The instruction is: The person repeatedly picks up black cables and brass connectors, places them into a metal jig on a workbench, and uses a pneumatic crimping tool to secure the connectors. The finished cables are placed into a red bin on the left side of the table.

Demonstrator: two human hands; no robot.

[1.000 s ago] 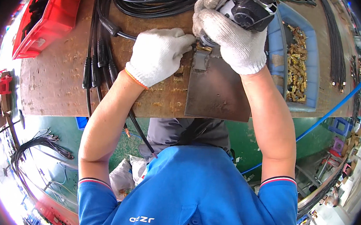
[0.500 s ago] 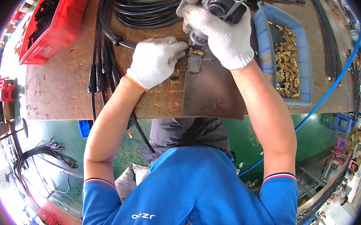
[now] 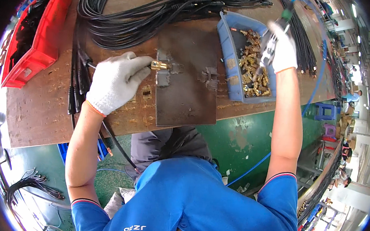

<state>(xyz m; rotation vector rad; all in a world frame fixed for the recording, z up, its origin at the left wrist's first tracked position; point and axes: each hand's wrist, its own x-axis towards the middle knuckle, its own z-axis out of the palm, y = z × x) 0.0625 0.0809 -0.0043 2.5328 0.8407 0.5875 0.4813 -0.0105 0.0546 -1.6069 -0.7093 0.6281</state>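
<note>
My left hand (image 3: 118, 81), in a white knit glove, pinches the end of a black cable (image 3: 92, 65). A brass connector (image 3: 159, 65) pokes out past its fingertips, over the left edge of a dark metal plate (image 3: 185, 105) with small metal blocks on it. My right hand (image 3: 285, 51), also gloved, is closed round a silver-and-black air tool (image 3: 268, 50), smeared by motion. A green fitting (image 3: 287, 14) joins it to a blue hose (image 3: 325, 52). Its tip points down over a blue bin (image 3: 235, 87) of loose brass connectors (image 3: 251, 60).
Coiled black cables (image 3: 114, 29) lie across the back of the wooden table (image 3: 34, 118). A red bin (image 3: 44, 47) of black parts stands at the left. More black cables (image 3: 299, 42) run along the right, and a blue stool (image 3: 325, 111) is on the floor beyond.
My right hand has swung right with the tool, from above the metal plate to over the blue bin. The brass connector in my left hand now shows plainly. The whole view has shifted.
</note>
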